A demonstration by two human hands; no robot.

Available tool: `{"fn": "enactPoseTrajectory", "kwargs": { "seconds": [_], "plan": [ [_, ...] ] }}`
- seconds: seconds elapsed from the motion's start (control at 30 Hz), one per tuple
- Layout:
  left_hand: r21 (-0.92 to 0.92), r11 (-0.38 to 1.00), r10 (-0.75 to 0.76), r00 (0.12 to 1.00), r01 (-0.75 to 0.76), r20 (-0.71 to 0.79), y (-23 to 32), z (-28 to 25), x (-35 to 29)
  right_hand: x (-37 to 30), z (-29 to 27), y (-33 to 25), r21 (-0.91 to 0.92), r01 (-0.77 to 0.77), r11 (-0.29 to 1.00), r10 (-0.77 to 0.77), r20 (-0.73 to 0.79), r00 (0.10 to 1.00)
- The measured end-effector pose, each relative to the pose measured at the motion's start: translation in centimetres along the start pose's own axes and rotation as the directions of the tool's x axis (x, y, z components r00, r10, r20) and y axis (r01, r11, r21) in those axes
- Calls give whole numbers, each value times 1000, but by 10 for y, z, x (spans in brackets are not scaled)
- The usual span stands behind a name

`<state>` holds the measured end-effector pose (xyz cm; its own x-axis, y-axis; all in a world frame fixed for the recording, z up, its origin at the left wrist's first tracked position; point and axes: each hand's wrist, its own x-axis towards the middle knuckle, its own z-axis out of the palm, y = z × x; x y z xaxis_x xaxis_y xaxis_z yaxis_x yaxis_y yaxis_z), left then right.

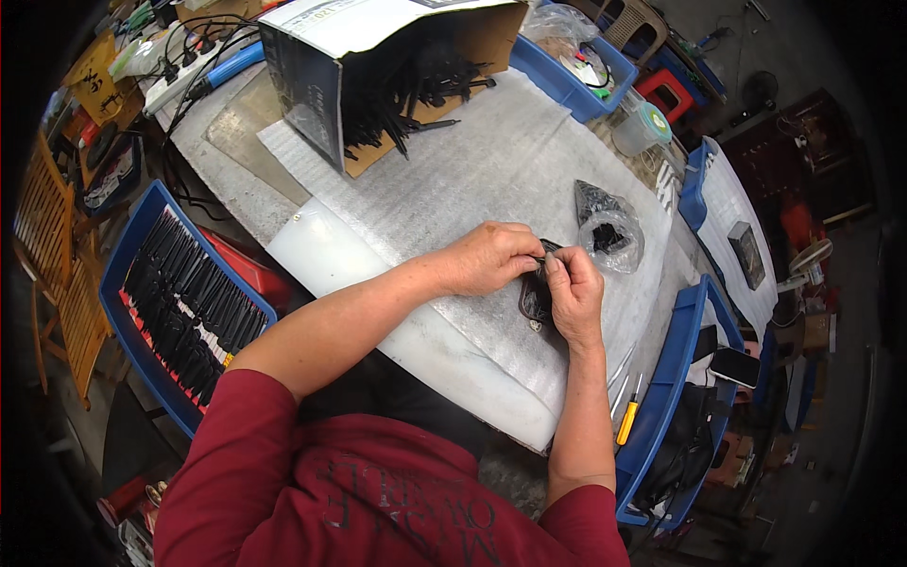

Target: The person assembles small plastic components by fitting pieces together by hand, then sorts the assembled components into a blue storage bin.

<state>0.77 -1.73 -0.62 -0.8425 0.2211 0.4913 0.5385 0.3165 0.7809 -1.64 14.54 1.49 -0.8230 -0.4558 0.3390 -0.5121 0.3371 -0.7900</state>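
Over the foam-covered table (453, 170), my two hands meet at a small dark piece with a thin black looped part (535, 300) hanging below it. My left hand (491, 258) pinches the piece from the left, thumb against forefinger. From the other side, my right hand (577, 291) is closed on it, thumb uppermost. The fingers cover much of the piece, so its exact kind does not show. Just right of my hands lies a clear plastic bag (624, 253) with small black parts in it.
An open cardboard box (307, 104) of black rod-like parts stands at the back. A blue bin (142, 213) of black packed pieces is at left. On the right are a yellow-handled screwdriver (627, 421), another blue bin (661, 416), a phone (735, 367) and a lidded tub (642, 130).
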Motion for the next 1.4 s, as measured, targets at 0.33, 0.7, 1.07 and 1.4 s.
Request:
{"fn": "enactPoseTrajectory", "kwargs": {
  "seconds": [0.33, 0.7, 1.07, 1.4],
  "plan": [
    [226, 939, 296, 944, -259, -148, 1, 3, -4, -4, 3, 6, 253, -102, 962, 100, 22, 995],
    [410, 862, 392, 904, -297, -171, 6, 8, -8, -5, 5, 10, 471, -161, 867, 161, 41, 986],
    [572, 767, 398, 915, -291, -68, 12, 7, -7, -1, 5, 18, 552, -156, 819, 164, 36, 986],
    [389, 917, 176, 964, -87, -199, 19, -3, -27, -3, 4, 6, 674, -193, 713, 208, 60, 976]
  ]
}}
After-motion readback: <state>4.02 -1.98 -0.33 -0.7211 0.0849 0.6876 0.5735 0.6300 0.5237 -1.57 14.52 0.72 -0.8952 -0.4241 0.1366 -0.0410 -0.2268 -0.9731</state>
